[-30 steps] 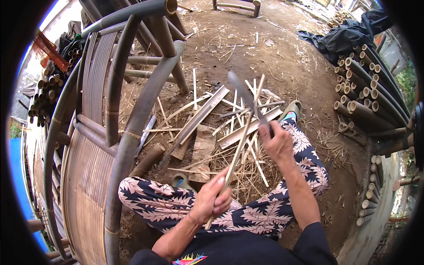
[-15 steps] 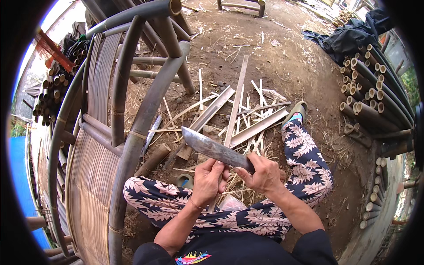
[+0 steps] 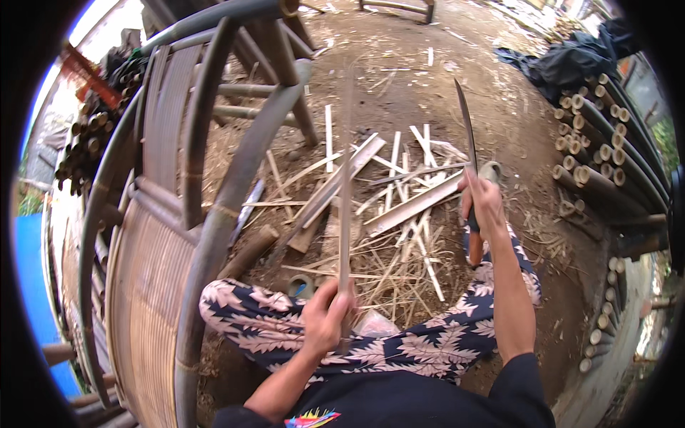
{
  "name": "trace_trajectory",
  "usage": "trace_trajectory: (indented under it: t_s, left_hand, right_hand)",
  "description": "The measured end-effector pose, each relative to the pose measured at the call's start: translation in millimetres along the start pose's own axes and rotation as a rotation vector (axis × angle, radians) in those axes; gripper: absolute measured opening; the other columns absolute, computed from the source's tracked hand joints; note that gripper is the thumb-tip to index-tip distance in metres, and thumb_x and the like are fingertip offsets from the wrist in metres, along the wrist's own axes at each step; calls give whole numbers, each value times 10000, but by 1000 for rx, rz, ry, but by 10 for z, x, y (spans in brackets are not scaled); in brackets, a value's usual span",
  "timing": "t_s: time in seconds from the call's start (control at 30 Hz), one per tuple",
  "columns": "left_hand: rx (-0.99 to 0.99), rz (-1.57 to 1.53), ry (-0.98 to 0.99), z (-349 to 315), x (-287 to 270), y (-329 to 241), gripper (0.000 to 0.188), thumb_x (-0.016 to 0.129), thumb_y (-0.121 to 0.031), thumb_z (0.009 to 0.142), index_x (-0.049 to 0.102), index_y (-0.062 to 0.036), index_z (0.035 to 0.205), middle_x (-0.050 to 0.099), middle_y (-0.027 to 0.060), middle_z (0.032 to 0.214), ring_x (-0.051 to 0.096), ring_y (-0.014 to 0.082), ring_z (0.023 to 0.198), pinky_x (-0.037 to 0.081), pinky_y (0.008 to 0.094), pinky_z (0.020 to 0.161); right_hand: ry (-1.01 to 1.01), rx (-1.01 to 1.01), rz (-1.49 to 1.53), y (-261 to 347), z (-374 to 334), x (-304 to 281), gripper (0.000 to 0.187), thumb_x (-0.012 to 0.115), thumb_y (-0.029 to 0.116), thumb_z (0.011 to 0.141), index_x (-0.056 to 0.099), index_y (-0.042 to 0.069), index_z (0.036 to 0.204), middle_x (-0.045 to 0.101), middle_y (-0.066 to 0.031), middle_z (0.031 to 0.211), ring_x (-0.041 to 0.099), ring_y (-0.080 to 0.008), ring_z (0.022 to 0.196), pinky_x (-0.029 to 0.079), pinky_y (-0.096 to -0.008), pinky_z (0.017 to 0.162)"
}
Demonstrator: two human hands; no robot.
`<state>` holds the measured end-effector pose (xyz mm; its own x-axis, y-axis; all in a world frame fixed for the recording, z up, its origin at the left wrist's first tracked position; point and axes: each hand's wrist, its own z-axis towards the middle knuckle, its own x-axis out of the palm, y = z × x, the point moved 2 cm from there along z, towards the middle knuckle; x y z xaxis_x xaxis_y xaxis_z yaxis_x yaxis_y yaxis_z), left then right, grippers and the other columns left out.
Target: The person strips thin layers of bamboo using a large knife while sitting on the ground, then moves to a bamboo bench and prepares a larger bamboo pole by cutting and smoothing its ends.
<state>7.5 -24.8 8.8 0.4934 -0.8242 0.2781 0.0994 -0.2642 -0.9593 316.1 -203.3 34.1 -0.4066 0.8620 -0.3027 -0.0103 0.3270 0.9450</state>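
Strip (image 3: 347, 185) runs through the left hand (image 3: 328, 317), held above the ground (image 3: 514, 100), its long axis pointing away from the body and its near end over the trousers (image 3: 442, 349). The left fingers are clamped on it low down. To the right and well apart, the right hand (image 3: 486, 203) is closed round the handle (image 3: 476, 250) of a knife (image 3: 467, 128), its blade also pointing away, tip leaning slightly left. Strip and blade thus stand nearly side by side with a gap between; the left hand alone touches the strip. Split bamboo (image 3: 421, 203) and shavings (image 3: 389, 285) lie beyond the hands, nearer the middle of the ground than its edges. The strip is blurred and its far end fades against the soil, so its thickness is hard to make out. The right hand hides part of the handle; which way the sharp edge faces, I cannot tell.
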Motion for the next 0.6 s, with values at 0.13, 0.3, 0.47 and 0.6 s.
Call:
trace_trajectory:
  t_s: [0.13, 0.3, 0.47, 0.6]
  left_hand:
    - [74, 105, -22, 820, 2, 189, 344, 668, -26, 896, 604, -61, 1232, 577, 35, 1027, 570, 124, 933, 486, 268, 818]
    - [282, 384, 280, 815, 141, 328, 461, 638, -17, 914, 538, -78, 1360, 606, 68, 1118, 589, 161, 1037, 491, 286, 899]
    - [-844, -584, 535, 449, 21, 15, 471, 513, -192, 1015, 401, 27, 1417, 643, 162, 1059, 678, 231, 911, 567, 311, 780]
    - [-717, -229, 320, 186, -30, -101, 359, 539, -199, 1010, 568, 64, 1253, 595, 29, 822, 523, 78, 599, 424, 210, 482]
  right_hand:
    - [277, 328, 418, -3, -767, 999, 342, 679, 338, 918, 628, 3, 869, 535, 9, 525, 494, -107, 395, 391, -239, 385]
    - [126, 342, 764, -126, -758, 1300, 241, 659, 255, 936, 647, 27, 862, 517, 19, 567, 490, -95, 450, 394, -235, 433]
    - [137, 182, 640, -128, -444, 789, 286, 706, 284, 908, 650, 5, 886, 550, -3, 585, 533, -89, 479, 441, -216, 445]
    - [25, -71, -14, 82, -306, 474, 574, 582, 564, 921, 618, -7, 870, 555, -28, 589, 521, -140, 489, 414, -297, 463]
